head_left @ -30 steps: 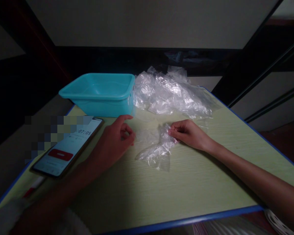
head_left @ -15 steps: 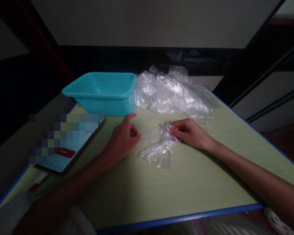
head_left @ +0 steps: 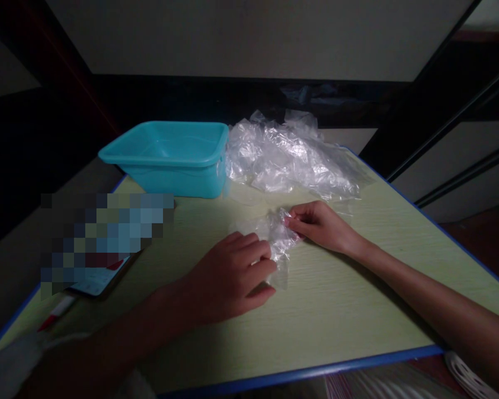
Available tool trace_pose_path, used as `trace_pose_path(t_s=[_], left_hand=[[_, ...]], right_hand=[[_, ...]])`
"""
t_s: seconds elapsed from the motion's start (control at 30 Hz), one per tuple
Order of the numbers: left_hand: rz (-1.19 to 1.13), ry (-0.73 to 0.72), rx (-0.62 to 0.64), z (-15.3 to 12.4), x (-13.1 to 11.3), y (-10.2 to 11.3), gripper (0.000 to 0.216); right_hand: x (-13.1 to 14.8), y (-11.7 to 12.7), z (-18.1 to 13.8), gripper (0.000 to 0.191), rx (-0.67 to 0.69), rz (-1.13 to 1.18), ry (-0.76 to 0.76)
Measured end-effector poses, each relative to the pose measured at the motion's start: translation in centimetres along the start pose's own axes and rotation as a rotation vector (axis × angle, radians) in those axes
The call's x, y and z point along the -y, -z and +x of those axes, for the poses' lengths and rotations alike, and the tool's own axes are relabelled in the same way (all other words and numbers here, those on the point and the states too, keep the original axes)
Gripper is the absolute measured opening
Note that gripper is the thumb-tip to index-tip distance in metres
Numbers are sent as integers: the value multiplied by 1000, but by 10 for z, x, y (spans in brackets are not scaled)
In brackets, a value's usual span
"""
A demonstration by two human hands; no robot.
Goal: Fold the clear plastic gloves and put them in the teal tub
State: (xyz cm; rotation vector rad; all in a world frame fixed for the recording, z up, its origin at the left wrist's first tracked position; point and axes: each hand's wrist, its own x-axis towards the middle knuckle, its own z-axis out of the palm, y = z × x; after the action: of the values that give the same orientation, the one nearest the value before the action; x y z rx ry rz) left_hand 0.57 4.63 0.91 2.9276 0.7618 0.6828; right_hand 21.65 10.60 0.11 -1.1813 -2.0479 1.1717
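Note:
A small crumpled piece of clear plastic film (head_left: 276, 235) lies on the pale green table (head_left: 336, 310). My right hand (head_left: 320, 224) pinches its upper right edge with closed fingers. My left hand (head_left: 237, 274) lies over the lower left part of the film, fingers together and pressed down on it, hiding that part.
A turquoise plastic tub (head_left: 170, 158) stands at the back left of the table. A heap of clear plastic film (head_left: 286, 158) lies to its right. A phone (head_left: 95, 280) and a red-and-white pen (head_left: 56, 318) rest near the left edge. The table has a blue rim.
My left hand has moved right and toward me, from beside the tub onto the small film piece, and its fingers have flattened over it. My right hand has stayed put.

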Motion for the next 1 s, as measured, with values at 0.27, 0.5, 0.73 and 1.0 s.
trace_pose_path(t_s=[0.27, 0.5, 0.73, 1.0], left_hand=[[175, -186, 43, 3, -2, -5, 28], [10, 1, -64, 3, -5, -9, 22], [-449, 724, -234, 4, 10, 0, 12], [-778, 1052, -246, 3, 29, 2, 10]], right_hand=[[0, 0, 1, 43, -3, -25, -8], [-3, 0, 1, 37, -3, -28, 3], [-3, 1, 1, 37, 2, -37, -1], [-3, 0, -2, 21, -53, -46, -47]])
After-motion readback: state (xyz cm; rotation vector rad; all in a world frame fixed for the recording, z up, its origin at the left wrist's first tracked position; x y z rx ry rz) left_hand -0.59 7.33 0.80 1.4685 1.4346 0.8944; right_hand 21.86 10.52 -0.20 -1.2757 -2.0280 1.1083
